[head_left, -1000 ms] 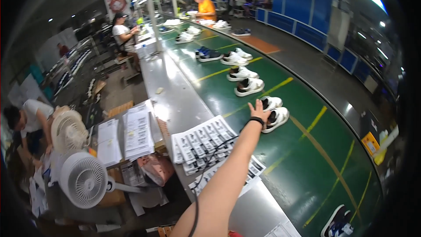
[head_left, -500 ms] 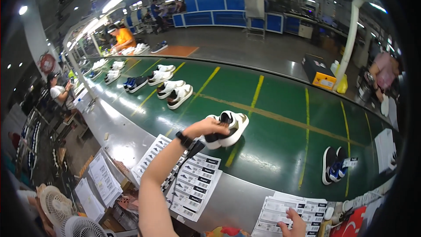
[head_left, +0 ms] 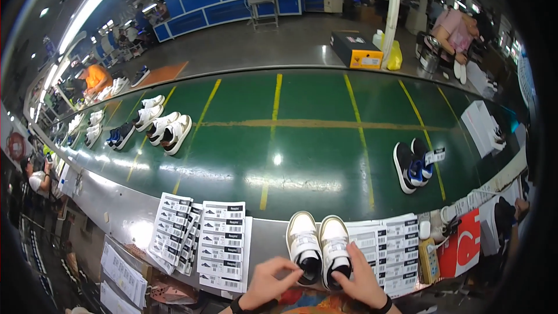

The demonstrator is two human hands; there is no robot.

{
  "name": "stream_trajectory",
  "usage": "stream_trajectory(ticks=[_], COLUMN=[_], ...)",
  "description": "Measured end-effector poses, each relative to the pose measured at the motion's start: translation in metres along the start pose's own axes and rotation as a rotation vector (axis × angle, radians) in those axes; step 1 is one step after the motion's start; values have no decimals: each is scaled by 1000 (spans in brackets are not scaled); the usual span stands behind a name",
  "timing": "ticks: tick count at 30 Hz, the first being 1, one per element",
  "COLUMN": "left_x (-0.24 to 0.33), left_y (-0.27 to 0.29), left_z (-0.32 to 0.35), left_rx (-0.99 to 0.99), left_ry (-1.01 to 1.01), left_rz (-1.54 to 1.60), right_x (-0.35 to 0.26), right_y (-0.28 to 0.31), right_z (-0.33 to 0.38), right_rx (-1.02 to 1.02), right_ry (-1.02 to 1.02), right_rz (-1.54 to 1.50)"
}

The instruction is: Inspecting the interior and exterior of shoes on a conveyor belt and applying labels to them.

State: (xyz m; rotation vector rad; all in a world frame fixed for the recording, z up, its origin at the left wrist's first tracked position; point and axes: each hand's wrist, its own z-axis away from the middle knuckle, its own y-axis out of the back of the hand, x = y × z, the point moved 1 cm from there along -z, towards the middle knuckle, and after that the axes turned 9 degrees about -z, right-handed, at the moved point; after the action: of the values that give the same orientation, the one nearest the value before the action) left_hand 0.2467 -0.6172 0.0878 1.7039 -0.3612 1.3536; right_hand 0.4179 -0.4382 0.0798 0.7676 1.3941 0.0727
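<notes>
A pair of white sneakers stands side by side at the near edge of the metal ledge, toes pointing away from me: a left sneaker and a right sneaker, both with dark linings and straps. My left hand is closed, thumb and forefinger together at the collar of the left sneaker. My right hand grips the right sneaker, its thumb at the opening and its fingers along the outer side. Printed label sheets lie partly behind the right sneaker. More label sheets lie left of the pair.
Beyond the ledge runs a green conveyor belt with yellow lines. Several white sneakers stand on it at left, dark blue-trimmed sneakers at right. A shoe box sits past its far edge. Co-workers are at far left and right.
The white sneakers have come from over the belt, in my left hand, to the near ledge. My right hand has moved from the label sheets onto the right sneaker. The view has turned right.
</notes>
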Motion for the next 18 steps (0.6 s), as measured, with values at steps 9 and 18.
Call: stream_trajectory(ticks=[9, 18], left_x=[-30, -14], left_y=[-35, -23], left_z=[3, -25], left_rx=[-38, 75], left_ry=[52, -380], left_rz=[-114, -655], right_x=[14, 8], right_y=[-18, -1], right_z=[10, -5], right_rx=[95, 50], right_ry=[-258, 349], right_rz=[-132, 274])
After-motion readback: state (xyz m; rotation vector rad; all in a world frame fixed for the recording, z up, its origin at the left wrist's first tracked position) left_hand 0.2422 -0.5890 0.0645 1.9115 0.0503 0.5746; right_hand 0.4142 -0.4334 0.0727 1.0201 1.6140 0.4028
